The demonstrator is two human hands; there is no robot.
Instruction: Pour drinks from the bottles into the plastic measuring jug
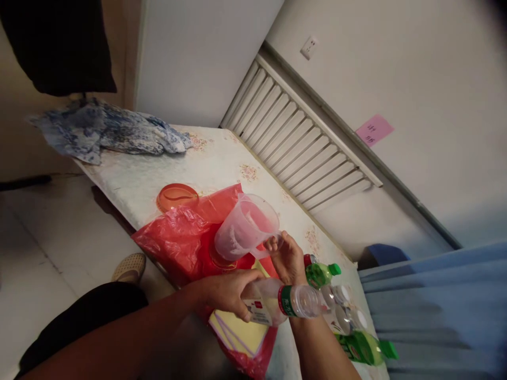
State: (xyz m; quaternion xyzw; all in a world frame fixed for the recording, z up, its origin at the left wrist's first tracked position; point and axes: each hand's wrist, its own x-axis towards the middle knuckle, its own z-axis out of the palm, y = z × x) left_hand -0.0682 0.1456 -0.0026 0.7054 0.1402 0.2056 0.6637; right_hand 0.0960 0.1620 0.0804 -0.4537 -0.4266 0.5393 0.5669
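Observation:
My left hand [237, 290] is closed around the body of a clear plastic bottle [304, 301] with a green and red label. The bottle's neck points right in the tilted view; whether it is capped I cannot tell. My right hand [289, 258] grips the handle of a translucent plastic jug [243, 227], its fingers curled behind the handle. Some whitish residue clings to the jug's wall. Directly below the jug is a red round container [209, 250], partly hidden, on a red plastic bag [178, 237]. Folded yellow cloths [240, 332] lie on the bag under my left hand.
An orange-red round lid [177, 197] lies on the flowered tablecloth [214, 171]. Several bottles, among them a green-capped one [366, 348], stand to the right by a blue curtain [435, 311]. A blue-white cloth [130, 129] hangs over the far end. A radiator [297, 132] lines the wall.

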